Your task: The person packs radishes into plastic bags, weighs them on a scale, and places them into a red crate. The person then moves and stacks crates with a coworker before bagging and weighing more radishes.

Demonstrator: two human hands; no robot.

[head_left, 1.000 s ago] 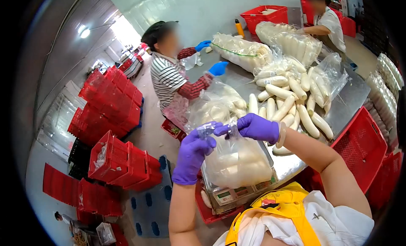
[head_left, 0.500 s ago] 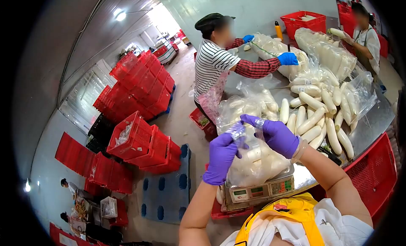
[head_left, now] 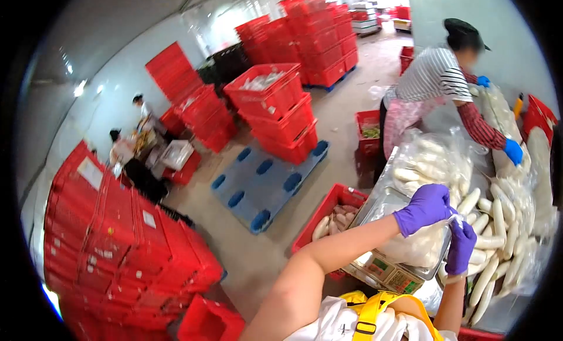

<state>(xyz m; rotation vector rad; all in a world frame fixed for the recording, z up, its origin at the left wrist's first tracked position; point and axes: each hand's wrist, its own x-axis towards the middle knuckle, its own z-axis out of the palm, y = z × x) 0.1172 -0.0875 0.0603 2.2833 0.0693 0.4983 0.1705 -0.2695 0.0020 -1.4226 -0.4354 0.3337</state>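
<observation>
A clear plastic bag (head_left: 413,245) of white vegetables sits on the tray of a digital scale (head_left: 388,275). My left hand (head_left: 426,208), in a purple glove, is closed on the gathered top of the bag. My right hand (head_left: 462,247), also in a purple glove, pinches the same twisted plastic from the other side, just below and right of the left. Beyond the scale lies another filled clear bag (head_left: 431,159). Loose long white vegetables (head_left: 498,223), which look like radishes, are heaped on the metal table to the right of my hands.
A co-worker (head_left: 434,83) in blue gloves leans over a large bag of vegetables (head_left: 504,118) across the table. Left of the scale stands a red crate (head_left: 338,195) with pale roots. A blue pallet (head_left: 258,182) and stacked red crates (head_left: 281,118) occupy the floor; more crates (head_left: 117,241) rise at left.
My view has swung to the left, so the table now sits at the right. Both hands stay on the bag's top, now closer together, with the plastic twisted between them.
</observation>
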